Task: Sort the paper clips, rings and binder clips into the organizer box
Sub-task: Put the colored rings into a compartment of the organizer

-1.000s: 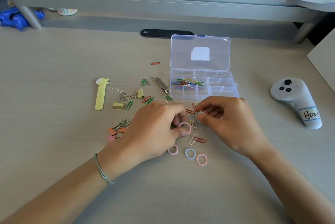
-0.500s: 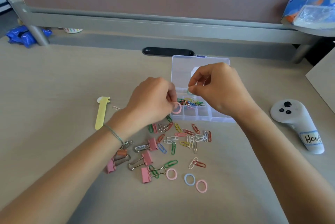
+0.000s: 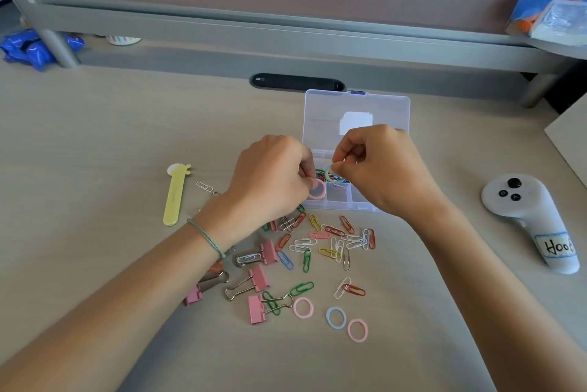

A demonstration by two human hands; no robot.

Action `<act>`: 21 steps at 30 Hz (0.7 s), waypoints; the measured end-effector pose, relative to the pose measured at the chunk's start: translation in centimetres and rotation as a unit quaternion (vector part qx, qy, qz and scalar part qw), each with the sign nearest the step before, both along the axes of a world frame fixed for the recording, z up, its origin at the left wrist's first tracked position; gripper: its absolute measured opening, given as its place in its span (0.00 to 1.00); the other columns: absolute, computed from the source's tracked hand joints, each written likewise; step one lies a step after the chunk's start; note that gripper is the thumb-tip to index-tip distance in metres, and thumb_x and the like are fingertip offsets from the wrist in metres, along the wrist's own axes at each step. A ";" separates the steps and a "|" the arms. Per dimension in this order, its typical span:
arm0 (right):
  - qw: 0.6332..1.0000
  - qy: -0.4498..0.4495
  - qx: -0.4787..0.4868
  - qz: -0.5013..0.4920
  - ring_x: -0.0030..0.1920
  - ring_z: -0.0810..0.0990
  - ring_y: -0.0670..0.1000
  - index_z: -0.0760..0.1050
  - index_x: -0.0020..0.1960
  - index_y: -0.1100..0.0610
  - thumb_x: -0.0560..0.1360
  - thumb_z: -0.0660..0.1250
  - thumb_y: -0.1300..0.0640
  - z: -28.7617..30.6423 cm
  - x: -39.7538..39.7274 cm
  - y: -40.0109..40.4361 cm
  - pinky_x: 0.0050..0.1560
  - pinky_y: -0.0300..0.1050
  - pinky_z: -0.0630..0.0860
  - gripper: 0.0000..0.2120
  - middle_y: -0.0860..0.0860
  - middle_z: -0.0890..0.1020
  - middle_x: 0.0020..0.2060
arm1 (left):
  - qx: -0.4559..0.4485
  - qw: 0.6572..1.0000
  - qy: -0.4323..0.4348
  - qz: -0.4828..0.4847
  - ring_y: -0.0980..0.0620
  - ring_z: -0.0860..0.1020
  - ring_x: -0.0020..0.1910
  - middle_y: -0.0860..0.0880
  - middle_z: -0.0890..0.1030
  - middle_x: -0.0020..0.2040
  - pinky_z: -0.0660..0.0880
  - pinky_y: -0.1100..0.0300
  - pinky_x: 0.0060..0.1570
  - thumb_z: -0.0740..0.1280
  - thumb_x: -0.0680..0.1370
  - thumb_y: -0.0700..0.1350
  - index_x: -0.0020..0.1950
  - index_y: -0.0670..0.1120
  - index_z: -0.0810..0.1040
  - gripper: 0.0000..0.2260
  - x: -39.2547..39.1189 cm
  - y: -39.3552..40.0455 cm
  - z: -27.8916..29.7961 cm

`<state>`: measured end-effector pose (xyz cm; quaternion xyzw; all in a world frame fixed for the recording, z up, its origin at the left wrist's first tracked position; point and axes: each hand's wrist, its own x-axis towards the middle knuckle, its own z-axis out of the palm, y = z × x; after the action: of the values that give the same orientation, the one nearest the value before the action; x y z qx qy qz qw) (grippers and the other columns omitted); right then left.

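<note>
Fingers (image 3: pixel 337 166) of your right hand (image 3: pixel 381 169) pinch a green ring (image 3: pixel 330 175), left-hand fingers (image 3: pixel 306 174) a pink ring (image 3: pixel 317 190); released now, either could land among the paper clips (image 3: pixel 336 176) just beneath.

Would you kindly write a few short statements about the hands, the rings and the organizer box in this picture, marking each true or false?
1. The clear plastic organizer box has its lid open. True.
2. The left hand holds a pink ring at the box's near edge. True.
3. The right hand is empty. False: its fingers pinch a pale green ring over the box.
4. Three loose rings lie on the beige desk: two pink, one blue. True.
5. The pink binder clips are already in the box. False: they lie on the desk.
</note>
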<state>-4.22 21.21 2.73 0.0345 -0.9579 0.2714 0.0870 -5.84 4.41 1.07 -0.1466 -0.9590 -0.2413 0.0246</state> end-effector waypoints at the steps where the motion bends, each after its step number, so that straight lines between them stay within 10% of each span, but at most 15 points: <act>1: 1.000 -0.002 0.001 0.002 0.34 0.79 0.44 0.82 0.39 0.50 0.70 0.70 0.62 0.0 0.0 0.0 0.39 0.44 0.80 0.08 0.41 0.81 0.30 | -0.003 1.000 -0.007 -0.005 0.53 0.81 0.39 0.57 0.82 0.35 0.75 0.59 0.37 0.78 0.70 0.51 0.40 0.53 0.85 0.04 0.0 -0.1 0.0; 21: 0.997 -0.014 0.041 0.056 0.32 0.74 0.40 0.86 0.44 0.49 0.72 0.72 0.58 -0.7 0.8 -1.7 0.33 0.27 0.67 0.06 0.40 0.78 0.31 | -0.039 0.999 -0.012 -0.014 0.48 0.81 0.43 0.55 0.83 0.40 0.78 0.55 0.43 0.75 0.71 0.44 0.45 0.54 0.85 0.05 -0.4 -2.0 0.9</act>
<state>-3.43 19.48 2.04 0.0878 -0.9660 0.2367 0.0564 -6.28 2.45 1.97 -0.1576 -0.9659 -0.2055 0.0040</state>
